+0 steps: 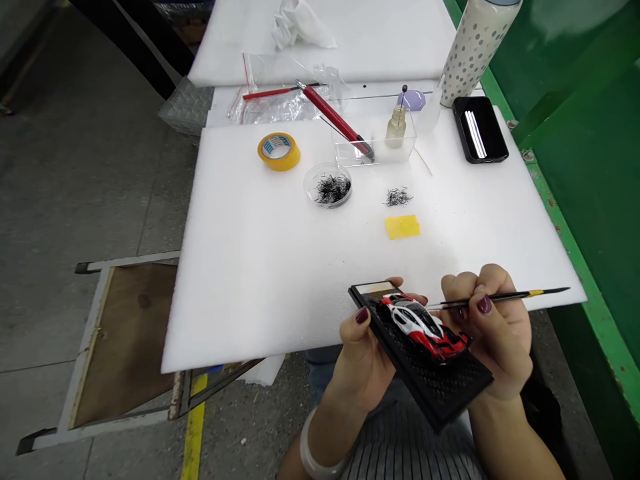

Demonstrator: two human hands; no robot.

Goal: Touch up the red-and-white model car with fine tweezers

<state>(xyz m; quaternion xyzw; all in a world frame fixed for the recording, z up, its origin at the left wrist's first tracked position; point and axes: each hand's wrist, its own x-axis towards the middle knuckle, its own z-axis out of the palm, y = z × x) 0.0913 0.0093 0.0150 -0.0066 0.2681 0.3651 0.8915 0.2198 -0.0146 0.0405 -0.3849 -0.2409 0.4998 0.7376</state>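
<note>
Seen from the head camera, a white foam sheet (pixel 260 267) is spread over the bench, and both hands are held just past its near edge, above the lap. A black display base (pixel 435 380) is gripped in the left hand (pixel 363 363), its fingers clamped around the left edge, thumb on top. A red, white and black model car (pixel 425 327) is mounted on the base, tilted toward the viewer. A thin black tool with a yellow band, seemingly a fine brush (pixel 505 297), is pinched in the right hand (pixel 493 327), fingers closed on its shaft; its tip is pointed at the car's roof area, though contact cannot be made out. Farther back on the foam, a clear dish of tiny black parts (pixel 328 185) is placed near a loose pile of the same parts (pixel 399 197) and a yellow pad (pixel 403 227). Behind these, a roll of yellow tape (pixel 279 151), a red-handled tool (pixel 336 120), a small glass bottle (pixel 396 125), a black phone (pixel 480 129) and a dotted flask (pixel 473 50) are seen. The car looks fully assembled and painted; judging by the many small parts left, detail work appears to be mid-way, with plenty remaining.
</note>
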